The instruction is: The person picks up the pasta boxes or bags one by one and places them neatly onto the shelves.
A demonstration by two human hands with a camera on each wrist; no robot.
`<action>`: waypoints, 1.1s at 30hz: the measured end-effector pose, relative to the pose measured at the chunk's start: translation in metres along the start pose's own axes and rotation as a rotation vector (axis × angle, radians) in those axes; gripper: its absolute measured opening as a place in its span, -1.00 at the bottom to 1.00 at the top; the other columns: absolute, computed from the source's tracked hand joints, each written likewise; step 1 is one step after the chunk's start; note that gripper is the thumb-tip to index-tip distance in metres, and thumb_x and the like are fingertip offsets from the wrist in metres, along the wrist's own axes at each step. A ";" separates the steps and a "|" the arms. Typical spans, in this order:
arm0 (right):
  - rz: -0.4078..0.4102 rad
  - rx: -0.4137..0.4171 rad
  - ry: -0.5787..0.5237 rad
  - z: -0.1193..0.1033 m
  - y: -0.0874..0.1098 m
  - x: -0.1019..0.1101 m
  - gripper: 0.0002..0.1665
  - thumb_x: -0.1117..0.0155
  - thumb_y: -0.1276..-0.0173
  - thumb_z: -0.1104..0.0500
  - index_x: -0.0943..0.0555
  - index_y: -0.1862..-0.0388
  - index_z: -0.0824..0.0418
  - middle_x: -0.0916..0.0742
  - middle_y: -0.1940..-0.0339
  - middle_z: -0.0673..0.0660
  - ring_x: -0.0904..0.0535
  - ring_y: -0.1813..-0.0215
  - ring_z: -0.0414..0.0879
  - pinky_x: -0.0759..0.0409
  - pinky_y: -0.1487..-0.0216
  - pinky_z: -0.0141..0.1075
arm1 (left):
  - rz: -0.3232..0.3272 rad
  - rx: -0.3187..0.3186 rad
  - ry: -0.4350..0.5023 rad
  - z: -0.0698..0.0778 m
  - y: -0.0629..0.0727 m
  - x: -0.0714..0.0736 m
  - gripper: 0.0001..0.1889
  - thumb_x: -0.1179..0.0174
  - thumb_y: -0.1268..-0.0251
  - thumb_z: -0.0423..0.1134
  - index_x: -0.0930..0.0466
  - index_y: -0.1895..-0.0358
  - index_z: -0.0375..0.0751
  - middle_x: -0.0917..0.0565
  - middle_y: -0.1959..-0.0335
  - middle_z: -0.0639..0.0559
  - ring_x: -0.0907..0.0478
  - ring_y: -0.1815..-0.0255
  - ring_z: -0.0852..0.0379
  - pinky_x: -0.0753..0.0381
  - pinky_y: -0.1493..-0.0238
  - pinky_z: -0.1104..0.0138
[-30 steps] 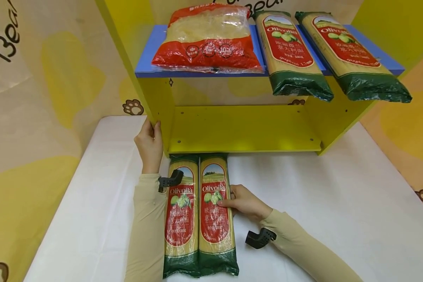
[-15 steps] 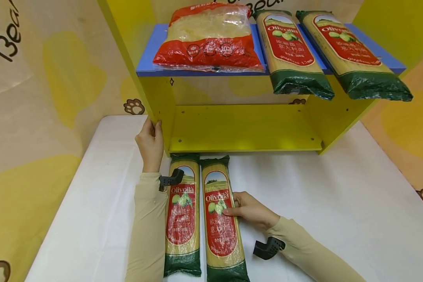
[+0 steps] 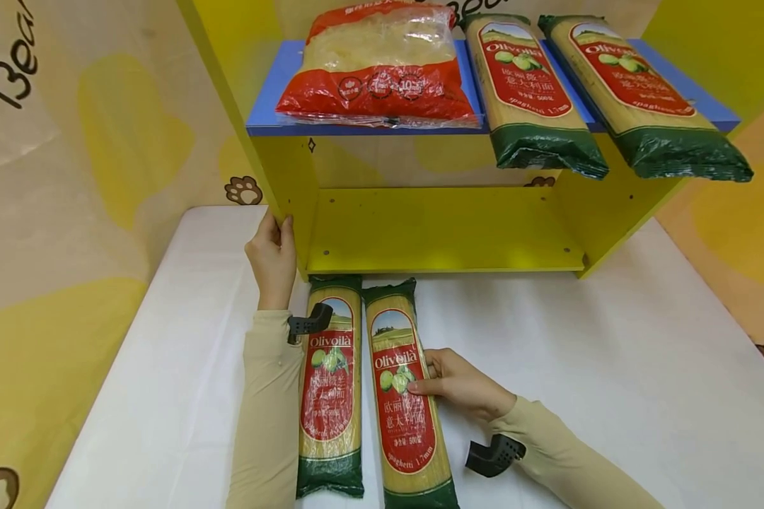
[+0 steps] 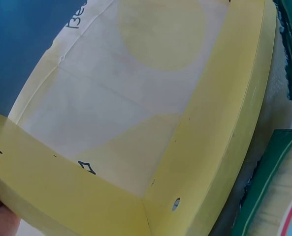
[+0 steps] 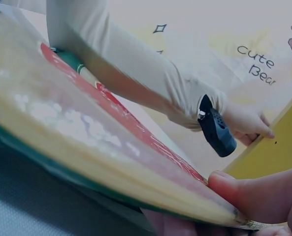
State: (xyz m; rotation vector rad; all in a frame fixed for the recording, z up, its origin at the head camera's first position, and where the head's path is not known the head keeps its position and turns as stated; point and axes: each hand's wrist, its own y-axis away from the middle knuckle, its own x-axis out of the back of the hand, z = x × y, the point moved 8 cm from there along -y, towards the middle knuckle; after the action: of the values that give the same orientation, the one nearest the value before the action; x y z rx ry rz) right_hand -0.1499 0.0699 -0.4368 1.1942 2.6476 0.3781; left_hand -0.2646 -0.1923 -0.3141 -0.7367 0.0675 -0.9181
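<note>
My right hand (image 3: 461, 385) grips the right edge of a spaghetti pack (image 3: 404, 431), thumb on its red label and fingers underneath. That pack slants slightly, its top end near the front of the yellow shelf unit (image 3: 446, 233). In the right wrist view the thumb (image 5: 229, 189) presses the edge of the clear wrapping, and the near side of the pack is raised above the white surface. A second spaghetti pack (image 3: 331, 403) lies straight to its left, partly behind my left forearm. My left hand (image 3: 272, 265) holds the front edge of the unit's left side panel (image 3: 296, 205).
On the blue upper shelf (image 3: 264, 106) lie a red-and-clear bag of pale noodles (image 3: 382, 67) and two more spaghetti packs (image 3: 528, 78), (image 3: 643, 92), their green ends jutting over the front edge. A white cloth (image 3: 611, 367) covers the table. Printed fabric (image 3: 102, 141) hangs behind.
The right-hand spaghetti pack has come toward me and to the right, tilting away from its neighbour, with my right hand on it. My left hand stays on the side panel.
</note>
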 end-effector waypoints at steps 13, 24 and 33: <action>0.040 0.054 -0.032 -0.019 0.001 0.015 -0.66 -0.20 -0.29 0.35 -0.43 0.04 0.56 -0.74 0.32 0.26 -0.69 0.28 -0.05 -0.66 0.16 -0.20 | -0.012 0.027 0.013 -0.003 0.000 -0.001 -0.73 -0.09 -0.37 -0.35 -0.56 -0.01 -0.49 -0.66 0.12 -0.29 -0.66 0.13 -0.09 -0.65 0.14 0.16; 0.076 0.056 -0.018 -0.028 0.000 0.030 -0.63 -0.17 -0.33 0.31 -0.41 0.00 0.57 -0.74 0.32 0.23 -0.69 0.27 -0.05 -0.66 0.16 -0.22 | -0.005 0.016 0.004 -0.002 0.000 0.001 -0.73 -0.09 -0.37 -0.35 -0.56 0.00 -0.49 -0.67 0.14 -0.29 -0.66 0.17 -0.10 -0.66 0.19 0.14; 0.104 0.073 0.023 -0.039 -0.002 0.041 -0.56 -0.18 -0.35 0.27 -0.39 -0.04 0.61 -0.74 0.27 0.23 -0.69 0.26 -0.09 -0.65 0.15 -0.25 | -0.016 0.030 0.018 -0.004 0.000 -0.001 -0.71 -0.09 -0.38 -0.32 -0.56 -0.03 -0.47 -0.66 0.09 -0.27 -0.65 0.11 -0.08 -0.65 0.13 0.14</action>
State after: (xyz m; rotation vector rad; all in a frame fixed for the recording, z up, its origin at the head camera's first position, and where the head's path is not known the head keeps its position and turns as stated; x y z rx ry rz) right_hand -0.1897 0.0943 -0.4047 1.3620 2.6471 0.3162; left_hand -0.2668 -0.1937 -0.3170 -0.7023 0.0639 -0.9392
